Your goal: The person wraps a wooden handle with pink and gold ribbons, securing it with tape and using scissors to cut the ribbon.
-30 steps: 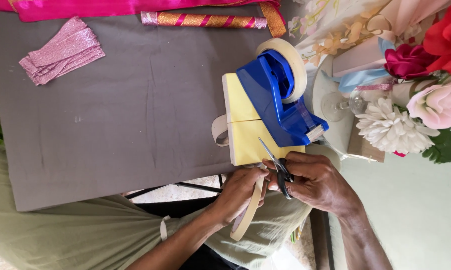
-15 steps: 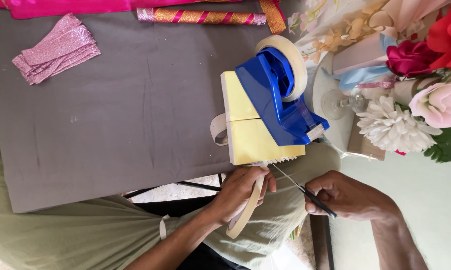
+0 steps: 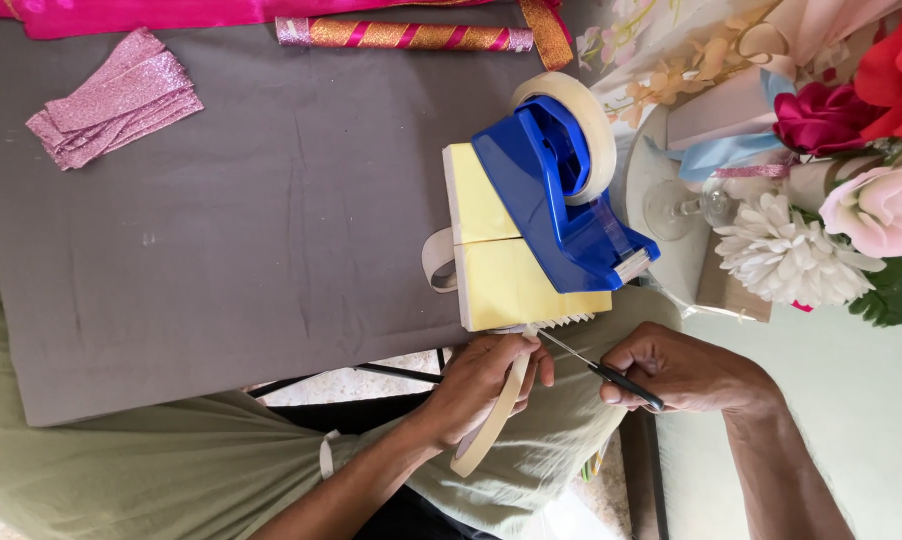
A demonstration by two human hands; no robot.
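Just below the yellow box (image 3: 516,285) carrying the blue tape dispenser (image 3: 561,200), the left hand (image 3: 486,385) is gripping a tape roll (image 3: 491,420); the right hand (image 3: 686,368) is clasping scissors (image 3: 596,367) beside it.

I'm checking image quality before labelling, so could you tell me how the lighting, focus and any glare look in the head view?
Head view: soft, even daylight with no hard shadows; the grey board is evenly lit, the dispenser and scissors sharp. The left hand and right hand show no motion blur. The white flower is bright, nearly washed out. The picture is turned sideways.
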